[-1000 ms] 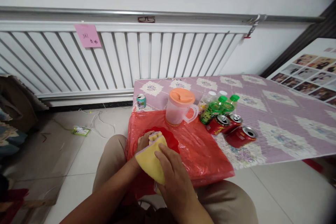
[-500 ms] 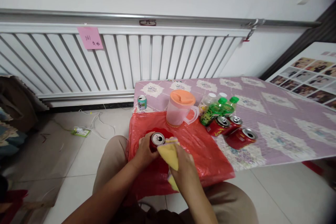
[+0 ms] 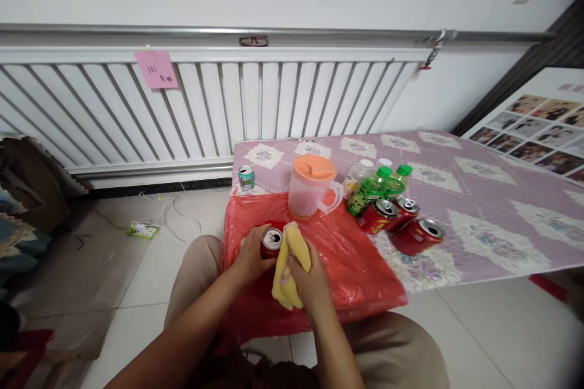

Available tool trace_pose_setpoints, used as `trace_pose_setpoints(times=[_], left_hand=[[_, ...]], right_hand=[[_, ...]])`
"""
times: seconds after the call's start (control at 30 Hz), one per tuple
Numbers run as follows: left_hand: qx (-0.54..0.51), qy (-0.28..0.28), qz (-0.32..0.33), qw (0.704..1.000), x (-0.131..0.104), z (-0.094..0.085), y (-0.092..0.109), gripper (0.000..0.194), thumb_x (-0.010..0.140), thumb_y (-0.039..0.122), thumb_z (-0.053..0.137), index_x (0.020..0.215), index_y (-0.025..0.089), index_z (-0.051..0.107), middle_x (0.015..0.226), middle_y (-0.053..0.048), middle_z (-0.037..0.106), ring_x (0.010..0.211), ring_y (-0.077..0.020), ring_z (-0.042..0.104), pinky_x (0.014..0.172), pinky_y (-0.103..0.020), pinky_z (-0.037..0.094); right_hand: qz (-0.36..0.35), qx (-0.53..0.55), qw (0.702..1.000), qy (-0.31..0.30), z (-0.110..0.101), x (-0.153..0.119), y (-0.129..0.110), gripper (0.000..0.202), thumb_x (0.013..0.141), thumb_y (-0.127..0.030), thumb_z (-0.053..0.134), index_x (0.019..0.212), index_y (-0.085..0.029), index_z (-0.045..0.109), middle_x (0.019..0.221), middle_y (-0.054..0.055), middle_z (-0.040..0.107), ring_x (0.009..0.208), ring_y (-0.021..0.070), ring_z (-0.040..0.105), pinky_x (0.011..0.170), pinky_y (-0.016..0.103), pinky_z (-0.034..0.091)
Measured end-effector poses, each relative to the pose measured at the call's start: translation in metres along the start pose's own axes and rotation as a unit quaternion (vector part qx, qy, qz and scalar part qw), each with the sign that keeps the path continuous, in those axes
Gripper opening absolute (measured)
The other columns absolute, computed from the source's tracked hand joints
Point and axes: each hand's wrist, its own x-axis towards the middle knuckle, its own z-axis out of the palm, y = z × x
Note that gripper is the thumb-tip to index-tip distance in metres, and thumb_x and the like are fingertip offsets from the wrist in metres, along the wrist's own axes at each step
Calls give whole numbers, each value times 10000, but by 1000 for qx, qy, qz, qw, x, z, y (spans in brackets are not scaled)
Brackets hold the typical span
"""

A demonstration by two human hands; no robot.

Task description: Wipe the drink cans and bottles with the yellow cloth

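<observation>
My left hand (image 3: 250, 255) is wrapped round an opened red can (image 3: 272, 243), which stands upright over a red plastic sheet (image 3: 360, 267). A folded yellow cloth (image 3: 292, 267) is gripped in my right hand (image 3: 311, 275), just right of the can. The cloth's upper part lies beside the can's rim; whether they touch I cannot tell. Behind the hands stands a clear pitcher (image 3: 303, 197) with an orange lid and pinkish contents.
Right of the pitcher are several bottles (image 3: 365, 194) with green or white caps, and red cans (image 3: 417, 237) in front of them. A small teal can (image 3: 246, 178) stands at the table's (image 3: 493, 219) back left. A radiator (image 3: 292, 91) runs behind.
The cloth in my right hand has moved from over the can's right edge to beside it and now hangs more upright. My left hand stays round the can.
</observation>
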Motion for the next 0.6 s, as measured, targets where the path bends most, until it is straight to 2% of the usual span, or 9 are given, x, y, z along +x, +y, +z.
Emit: trace_pose_setpoints(times=[0.1, 0.2, 0.3, 0.4, 0.5, 0.6], left_hand=[[-6, -16, -4, 1000, -1, 0, 4, 713, 657, 238, 796, 1309, 208, 508, 1320, -121, 587, 1259, -319, 533, 1096, -530, 392], [-11, -42, 0, 999, -1, -5, 9, 765, 662, 192, 756, 1364, 198, 449, 1358, -124, 571, 1283, -309, 522, 1122, -517, 379], [-15, -96, 14, 995, 0, -16, 12, 855, 651, 111, 688, 1438, 199, 363, 1460, -128, 495, 1348, -302, 472, 1171, -507, 330], [-18, -139, 21, 990, 1, -25, 11, 843, 661, 71, 632, 1446, 224, 364, 1483, -98, 485, 1379, -277, 449, 1195, -477, 311], [-11, -107, 11, 994, 0, -24, 10, 783, 665, 84, 653, 1397, 234, 420, 1428, -84, 540, 1345, -271, 486, 1178, -478, 336], [6, -51, -14, 999, -3, -17, 8, 711, 661, 135, 713, 1326, 211, 473, 1365, -104, 579, 1286, -295, 526, 1135, -522, 367]], right_hand=[[38, 20, 999, -17, -4, 0, 11, 518, 714, -364, 651, 1193, -195, 552, 993, 68, 709, 860, 247, 679, 758, 370, 553], [71, 53, 996, -19, -6, 0, 17, 496, 708, -370, 668, 1159, -192, 565, 852, 23, 701, 715, 223, 667, 653, 343, 543], [71, 58, 996, -12, -5, 0, 16, 500, 702, -371, 676, 1153, -181, 570, 852, 19, 698, 723, 214, 665, 657, 327, 538], [43, 19, 999, -8, -3, 0, 14, 484, 727, -370, 645, 1166, -178, 582, 913, 42, 705, 781, 218, 667, 701, 333, 540], [2, -60, 998, -16, -3, 1, 14, 489, 746, -360, 603, 1194, -166, 587, 1014, 79, 711, 882, 236, 673, 801, 360, 532], [-5, -126, 992, -27, -4, 2, 16, 535, 760, -363, 575, 1251, -151, 565, 1110, 114, 704, 984, 253, 673, 881, 385, 511]])
